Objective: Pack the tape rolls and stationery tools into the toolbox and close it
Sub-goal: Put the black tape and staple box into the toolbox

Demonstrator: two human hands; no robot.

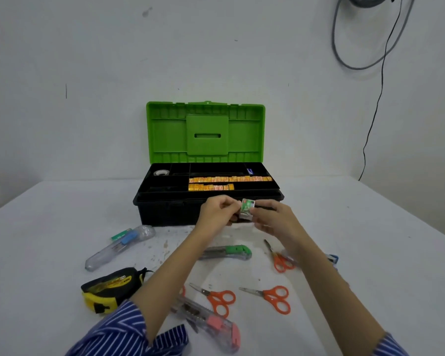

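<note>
The black toolbox stands open at the table's middle, its green lid upright. Its tray holds a clear tape roll at the back left and two rows of small orange boxes. Just in front of the toolbox, my left hand and my right hand together pinch a small green-and-white box, with something grey under it. On the table lie three orange scissors, a green cutter, a pink cutter, a yellow tape measure and a clear tube.
A small blue item peeks out behind my right forearm. Grey and black cables hang on the wall at the upper right. The white table top runs back to the wall behind the toolbox.
</note>
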